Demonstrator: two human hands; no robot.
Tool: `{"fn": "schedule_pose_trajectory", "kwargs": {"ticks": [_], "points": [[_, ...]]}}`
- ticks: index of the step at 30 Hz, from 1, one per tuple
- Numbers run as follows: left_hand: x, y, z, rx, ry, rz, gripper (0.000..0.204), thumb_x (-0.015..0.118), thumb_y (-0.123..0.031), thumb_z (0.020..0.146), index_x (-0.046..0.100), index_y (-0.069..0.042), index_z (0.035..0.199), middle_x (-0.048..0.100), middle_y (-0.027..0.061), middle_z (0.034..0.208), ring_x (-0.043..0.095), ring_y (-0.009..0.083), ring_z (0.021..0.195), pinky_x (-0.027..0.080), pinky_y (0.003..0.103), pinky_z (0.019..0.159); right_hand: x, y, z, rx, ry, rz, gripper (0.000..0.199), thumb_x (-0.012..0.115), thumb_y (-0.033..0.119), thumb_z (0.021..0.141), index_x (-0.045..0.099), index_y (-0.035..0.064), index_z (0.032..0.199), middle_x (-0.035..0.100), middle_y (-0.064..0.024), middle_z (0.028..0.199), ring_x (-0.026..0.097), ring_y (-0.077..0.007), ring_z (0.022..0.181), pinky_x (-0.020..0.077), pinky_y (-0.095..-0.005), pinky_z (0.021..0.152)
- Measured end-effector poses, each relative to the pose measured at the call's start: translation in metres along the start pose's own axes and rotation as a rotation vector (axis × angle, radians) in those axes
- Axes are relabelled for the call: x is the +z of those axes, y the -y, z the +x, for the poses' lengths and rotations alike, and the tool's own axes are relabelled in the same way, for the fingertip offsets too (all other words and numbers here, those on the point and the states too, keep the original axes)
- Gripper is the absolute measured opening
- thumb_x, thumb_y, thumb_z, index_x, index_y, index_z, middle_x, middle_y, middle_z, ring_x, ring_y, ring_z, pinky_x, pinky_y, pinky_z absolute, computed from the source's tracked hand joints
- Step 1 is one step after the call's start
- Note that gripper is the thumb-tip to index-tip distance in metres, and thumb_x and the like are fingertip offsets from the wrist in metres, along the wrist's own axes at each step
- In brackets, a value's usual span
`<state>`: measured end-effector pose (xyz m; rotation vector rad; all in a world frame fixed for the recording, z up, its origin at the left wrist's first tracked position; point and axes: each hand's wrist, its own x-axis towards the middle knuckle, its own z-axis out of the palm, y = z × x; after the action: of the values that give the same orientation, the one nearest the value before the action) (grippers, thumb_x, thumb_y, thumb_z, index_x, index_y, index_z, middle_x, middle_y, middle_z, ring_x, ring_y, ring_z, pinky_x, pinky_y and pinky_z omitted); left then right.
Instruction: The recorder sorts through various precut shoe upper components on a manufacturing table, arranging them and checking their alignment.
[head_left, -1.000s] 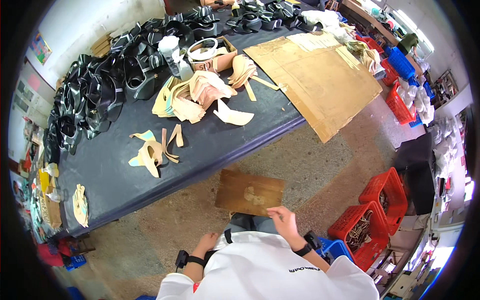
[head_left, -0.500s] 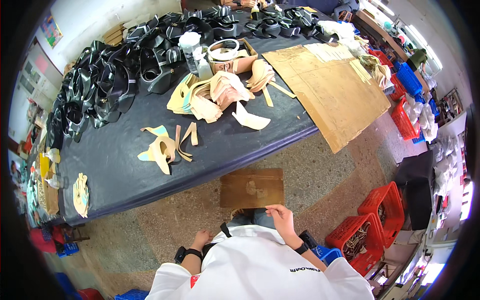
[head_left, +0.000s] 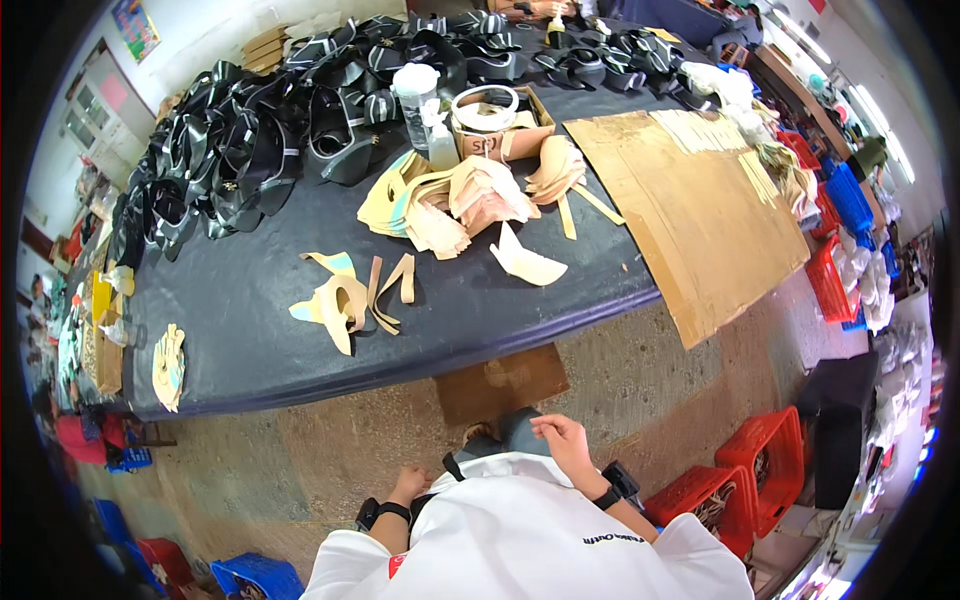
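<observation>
My right hand (head_left: 563, 440) is in front of my body, short of the table edge, with its fingers bent together and nothing visible in them. My left hand (head_left: 410, 484) hangs low beside my white shirt; its fingers are too small and partly hidden to read. Neither hand touches the dark-covered table (head_left: 470, 310). On it lie loose cream cut pieces (head_left: 338, 305), narrow tan strips (head_left: 392, 290) and a single cream piece (head_left: 527, 262). Farther back sits a fanned stack of cream pieces (head_left: 435, 205), with a smaller bundle (head_left: 557, 170) to its right.
Black shoe uppers (head_left: 235, 150) pile along the back left. A clear bottle (head_left: 415, 105) and a cardboard box (head_left: 510, 138) with a white ring stand behind the stack. A cardboard sheet (head_left: 690, 220) overhangs the right edge. Red crates (head_left: 765, 465) stand on the floor at right; a brown board (head_left: 500, 383) lies below the table.
My view has shifted, so the table and its things appear farther right, with the near edge lower on the left. Both hands keep nearly the same place by my body. Nothing was picked up.
</observation>
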<state>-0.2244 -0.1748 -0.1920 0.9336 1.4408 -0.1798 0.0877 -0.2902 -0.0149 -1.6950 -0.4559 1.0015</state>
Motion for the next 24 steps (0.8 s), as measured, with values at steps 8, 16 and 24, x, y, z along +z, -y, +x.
{"fn": "schedule_pose_trajectory", "kwargs": {"ticks": [8,16,24], "points": [[0.041,-0.001,0.005,-0.041,-0.131,0.067,0.027,0.051,-0.018,0.084,0.064,0.006,0.088,0.063,0.0124,0.068,0.059,0.0188,0.058,0.045,0.032,0.05,-0.04,0.013,0.065,0.009,0.034,0.085,0.018,0.05,0.003,0.089,0.065,-0.0021,0.095,0.066,-0.0075,0.081,0.061,-0.0115,0.074,0.0495,-0.0229,0.069],[0.075,-0.012,-0.003,0.126,-0.337,-0.087,0.025,0.05,-0.016,0.083,0.065,0.004,0.085,0.064,0.0137,0.07,0.061,0.0208,0.064,0.047,0.034,0.057,-0.06,0.016,0.107,0.008,0.165,0.049,0.019,0.048,0.001,0.088,0.065,-0.0034,0.093,0.065,-0.0079,0.083,0.061,-0.0116,0.075,0.0504,-0.0233,0.068],[0.061,-0.126,-0.06,0.195,-0.407,-0.256,0.02,0.047,-0.009,0.088,0.059,0.003,0.098,0.061,0.0067,0.076,0.056,0.015,0.064,0.045,0.026,0.058,-0.038,0.022,0.138,0.034,0.298,-0.024,0.018,0.049,0.003,0.088,0.065,-0.0021,0.095,0.066,-0.0078,0.082,0.062,-0.0129,0.076,0.0506,-0.0244,0.07]]}}
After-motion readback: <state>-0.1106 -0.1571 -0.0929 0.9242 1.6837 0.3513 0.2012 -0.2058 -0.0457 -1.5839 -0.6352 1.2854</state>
